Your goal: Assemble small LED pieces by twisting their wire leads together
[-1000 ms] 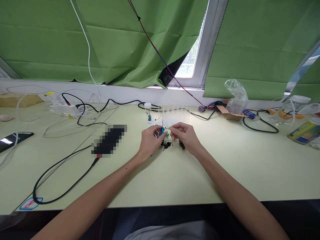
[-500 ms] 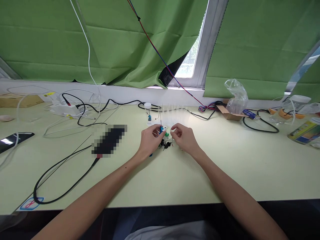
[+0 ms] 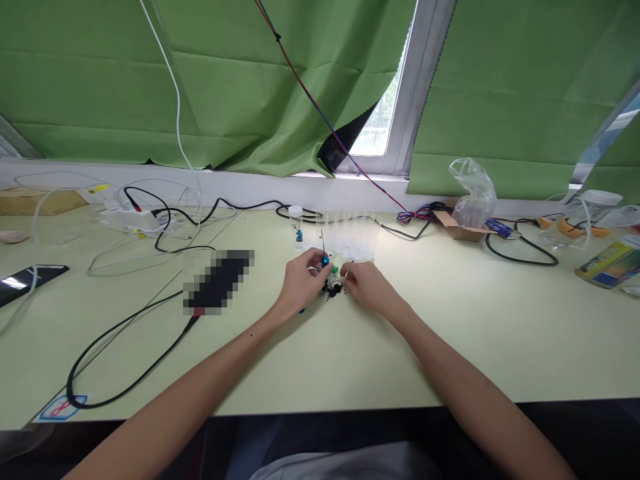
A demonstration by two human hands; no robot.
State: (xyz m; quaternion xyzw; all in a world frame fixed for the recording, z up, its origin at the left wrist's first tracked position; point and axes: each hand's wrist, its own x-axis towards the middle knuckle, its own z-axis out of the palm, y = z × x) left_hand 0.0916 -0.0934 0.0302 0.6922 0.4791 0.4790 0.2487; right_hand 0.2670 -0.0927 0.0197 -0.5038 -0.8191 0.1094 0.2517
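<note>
My left hand (image 3: 303, 279) is closed, its thumb and fingers pinching a small blue component with a thin wire lead (image 3: 325, 261), the lead pointing up. My right hand (image 3: 365, 283) is lowered to the right side of a pile of small parts (image 3: 334, 291). Its fingertips are pinched together, and anything between them is too small to make out. Black pieces and thin metal leads show in the pile, with a green part (image 3: 335, 270) between the hands. A blue piece (image 3: 301, 310) lies partly under my left wrist.
Behind the hands stand several clear tubes (image 3: 357, 240) and a white-capped tube (image 3: 299, 230) holding blue parts. Left are a pixelated dark object (image 3: 220, 280) with a black cable, a phone (image 3: 30, 280) and a power strip (image 3: 130, 219). A cardboard box (image 3: 463, 228) and jars (image 3: 610, 263) stand right.
My right hand has moved down toward the pile, its fingers now lower. The blue component in my left hand has turned slightly and shows more of its round top.
</note>
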